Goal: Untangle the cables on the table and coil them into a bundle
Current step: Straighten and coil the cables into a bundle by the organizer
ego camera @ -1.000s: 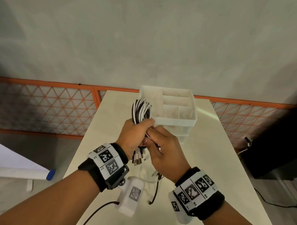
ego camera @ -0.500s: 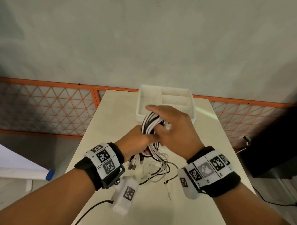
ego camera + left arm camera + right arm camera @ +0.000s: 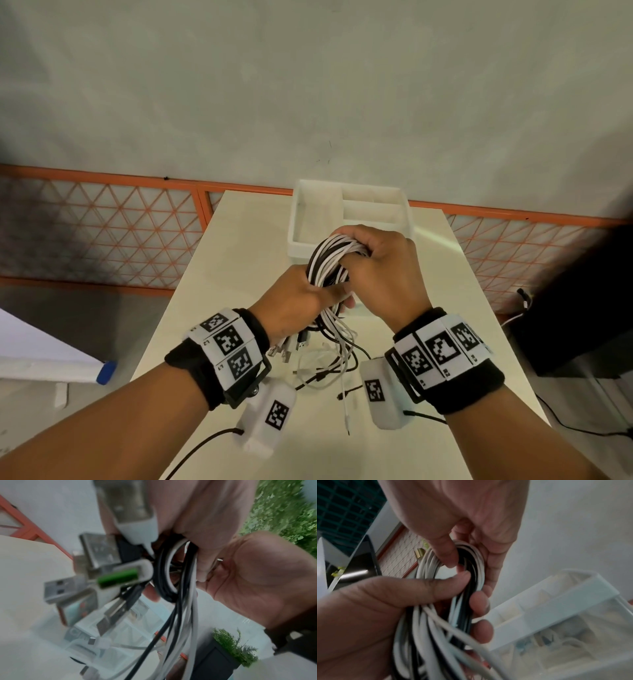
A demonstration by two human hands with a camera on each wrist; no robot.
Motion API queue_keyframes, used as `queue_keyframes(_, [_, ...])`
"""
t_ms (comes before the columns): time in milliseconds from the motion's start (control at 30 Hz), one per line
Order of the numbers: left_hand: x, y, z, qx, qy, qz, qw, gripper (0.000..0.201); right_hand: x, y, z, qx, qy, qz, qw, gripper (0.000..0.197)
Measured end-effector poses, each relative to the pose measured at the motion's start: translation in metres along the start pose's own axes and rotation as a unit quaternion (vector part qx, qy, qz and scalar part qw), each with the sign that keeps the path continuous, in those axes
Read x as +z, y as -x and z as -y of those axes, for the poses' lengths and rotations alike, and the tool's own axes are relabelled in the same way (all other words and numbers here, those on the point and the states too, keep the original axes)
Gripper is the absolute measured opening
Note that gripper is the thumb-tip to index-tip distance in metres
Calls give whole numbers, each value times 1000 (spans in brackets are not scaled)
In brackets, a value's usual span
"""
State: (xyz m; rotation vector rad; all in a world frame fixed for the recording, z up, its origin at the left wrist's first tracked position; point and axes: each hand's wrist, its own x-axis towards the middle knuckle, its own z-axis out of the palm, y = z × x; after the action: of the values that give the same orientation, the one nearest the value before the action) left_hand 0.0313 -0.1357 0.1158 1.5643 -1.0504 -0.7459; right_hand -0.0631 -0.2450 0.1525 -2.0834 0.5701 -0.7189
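Observation:
A bundle of white and black cables (image 3: 330,262) is held above the table between both hands. My left hand (image 3: 294,301) grips the bundle's lower part, with several USB plugs (image 3: 101,553) sticking out below the fist. My right hand (image 3: 380,270) curls round the top loop of the cables (image 3: 471,563), thumb and fingers closed over the strands. Loose cable ends (image 3: 337,363) hang down from the bundle onto the table (image 3: 239,240).
A white compartment organiser box (image 3: 349,209) stands on the table just behind the hands. An orange lattice fence (image 3: 102,226) runs behind the table. A black case (image 3: 582,308) sits off the table's right side. A potted plant (image 3: 229,647) shows in the left wrist view.
My right hand rose from the bundle's lower side up over its top loop and closed round it. The bundle tilted to the right, and more cable ends trail on the table.

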Motion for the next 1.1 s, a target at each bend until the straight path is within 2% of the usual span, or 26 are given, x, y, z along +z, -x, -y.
queue_keyframes(67, [-1, 1, 1, -9, 25, 11, 1000, 9, -1, 0, 0, -2, 0, 22, 1000, 37])
queue_keyframes(167, [-3, 4, 1, -31, 61, 14, 998, 9, -5, 4, 5, -53, 16, 88, 995, 40])
queue_keyframes(233, [-3, 5, 0, -37, 71, 21, 997, 8, -6, 7, 5, -77, 20, 107, 991, 44])
queue_keyframes(333, [-1, 4, -3, -47, 109, 15, 993, 15, -5, 4, 1, -38, -30, 90, 995, 42])
queue_keyframes(433, [0, 1, -6, -58, 135, -25, 989, 12, 0, 2, -7, 30, -105, 98, 989, 60])
queue_keyframes(533, [-3, -5, -5, -72, 191, -98, 974, 20, 11, 11, -22, 81, -184, 165, 966, 88])
queue_keyframes(600, [-7, -8, -7, -76, 236, -135, 959, 24, 19, 21, -35, 69, -138, 219, 963, 96])
queue_keyframes(633, [-9, -9, -10, -68, 250, -136, 956, 24, 22, 26, -41, 66, -78, 230, 968, 89])
queue_keyframes(667, [-13, -10, -12, -57, 268, -127, 953, 24, 22, 29, -49, 71, -18, 228, 971, 72])
queue_keyframes(733, [-20, -9, -15, -44, 314, -98, 943, 25, 20, 32, -59, 104, 50, 205, 972, 21])
queue_keyframes(767, [-22, -8, -17, -41, 325, -81, 941, 26, 17, 32, -63, 120, 47, 197, 972, 9])
queue_keyframes(933, [-27, -1, -15, -59, 337, 30, 939, 25, 4, 23, -73, 126, 53, 185, 973, 18])
queue_keyframes(1000, [-25, 1, -14, -73, 282, 71, 954, 25, -2, 17, -76, 116, 86, 175, 974, 24])
queue_keyframes(1100, [-20, 3, -11, -101, 149, 103, 978, 33, -9, 12, -76, 98, 143, 166, 971, 18])
